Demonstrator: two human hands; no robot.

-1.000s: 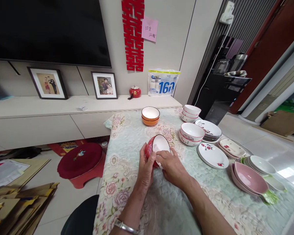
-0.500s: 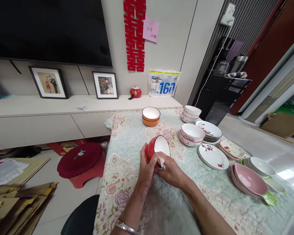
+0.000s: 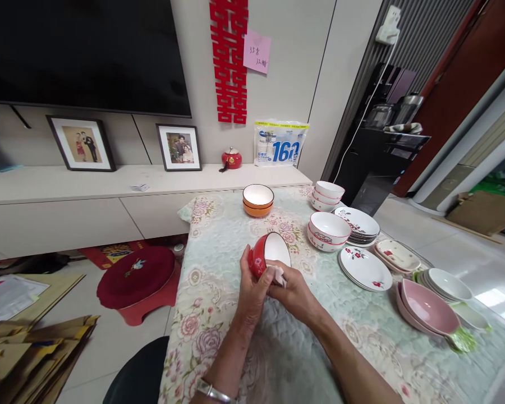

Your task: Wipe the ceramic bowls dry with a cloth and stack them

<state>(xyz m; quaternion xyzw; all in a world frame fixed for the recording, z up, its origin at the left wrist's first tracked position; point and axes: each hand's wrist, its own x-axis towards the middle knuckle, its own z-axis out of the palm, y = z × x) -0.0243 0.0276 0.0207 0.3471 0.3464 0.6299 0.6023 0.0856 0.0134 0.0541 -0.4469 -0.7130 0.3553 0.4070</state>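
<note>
Red bowl [image 3: 257, 256] is between the two hands, just past both thumbs, above the bench [image 3: 219, 252]. Can't tell if its foot touches the cover.

Left hand [image 3: 252, 292]: fingers curled around the outer wall, thumb on the near side, firm hold. Bowl is tipped on its side, mouth turned toward the right fingers. My read: left anchors it, and the tilt leaves rim and white inside open to the other hand.

Right hand [image 3: 298, 292]: fingers pinched on a white cloth [image 3: 279, 275], bunched against the near rim. Could be tissue. Fingertips partly hidden by it, contact spot on the bowl too.

Around:
- Orange bowls [image 3: 257, 202], nested, straight beyond the fingers, well apart.
- Red-rimmed bowls [image 3: 329, 230], right of the right fingers and a bit farther out; small bowls [image 3: 328, 195] stacked behind those.
- Floral plates [image 3: 365, 269] right of the right fingers, dark-rimmed plates [image 3: 357, 221] past them.
- Rectangular dishes [image 3: 398, 255], pink bowls [image 3: 431, 306] and white dishes [image 3: 451, 285] farthest right.

In the way: right hand and cloth cover the bowl's lower side. Crockery sits close together on the right, so probably little slack for swinging the bowl out there.
</note>
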